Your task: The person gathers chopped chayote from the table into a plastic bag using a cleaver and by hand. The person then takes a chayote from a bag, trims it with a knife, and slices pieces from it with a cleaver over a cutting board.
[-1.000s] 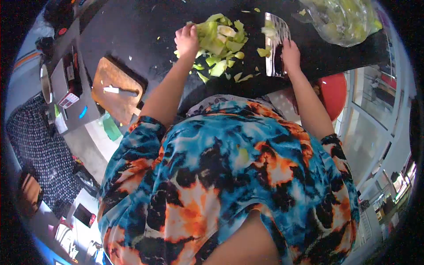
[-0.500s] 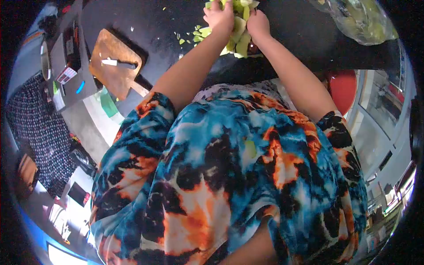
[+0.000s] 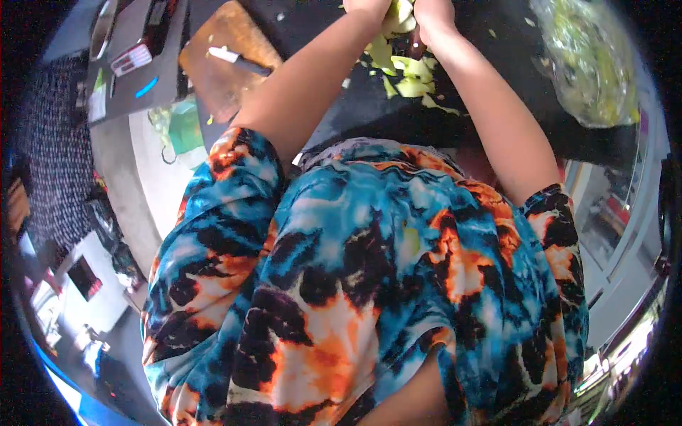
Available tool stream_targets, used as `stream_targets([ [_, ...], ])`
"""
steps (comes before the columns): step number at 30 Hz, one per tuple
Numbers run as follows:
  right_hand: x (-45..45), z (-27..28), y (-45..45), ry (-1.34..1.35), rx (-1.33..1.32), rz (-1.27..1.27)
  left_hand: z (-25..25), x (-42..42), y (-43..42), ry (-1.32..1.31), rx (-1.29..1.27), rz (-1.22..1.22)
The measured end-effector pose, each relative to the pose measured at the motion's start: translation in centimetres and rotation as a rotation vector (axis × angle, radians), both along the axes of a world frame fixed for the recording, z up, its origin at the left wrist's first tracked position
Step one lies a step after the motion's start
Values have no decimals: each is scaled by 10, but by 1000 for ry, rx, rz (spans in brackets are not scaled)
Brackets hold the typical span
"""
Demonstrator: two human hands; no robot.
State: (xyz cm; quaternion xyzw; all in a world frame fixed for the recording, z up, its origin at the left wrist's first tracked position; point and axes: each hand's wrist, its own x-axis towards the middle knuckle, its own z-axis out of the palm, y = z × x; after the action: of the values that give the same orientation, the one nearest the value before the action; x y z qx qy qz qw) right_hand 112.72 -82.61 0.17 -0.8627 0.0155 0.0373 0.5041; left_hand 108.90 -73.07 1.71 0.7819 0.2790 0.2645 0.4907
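Observation:
At the top edge, my left hand and my right hand are close together, with their fingers mostly cut off by the frame. Pale green vegetable peelings lie between them, touching my left hand. Below, more pale green pieces are scattered on the dark tabletop. A brown handle-like piece with light dots shows beside my right hand, partly covered. Whether either hand grips anything is hidden.
A wooden cutting board lies to the left, with a small black-handled knife on it. A clear plastic bag of green stuff is at right. A green bag hangs or stands below the table's left end.
The view has shifted, so board and plastic bag appear lower and farther right. Both hands have moved away toward the top edge, and several green pieces lie behind them on the table.

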Motion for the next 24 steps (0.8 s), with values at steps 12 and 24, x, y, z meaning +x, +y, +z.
stream_targets([
  [12,-167,99,102,-58,273,269,84,-176,90,-142,144,267],
  [24,-146,104,95,-273,-18,268,95,-165,74,-389,-8,275],
])
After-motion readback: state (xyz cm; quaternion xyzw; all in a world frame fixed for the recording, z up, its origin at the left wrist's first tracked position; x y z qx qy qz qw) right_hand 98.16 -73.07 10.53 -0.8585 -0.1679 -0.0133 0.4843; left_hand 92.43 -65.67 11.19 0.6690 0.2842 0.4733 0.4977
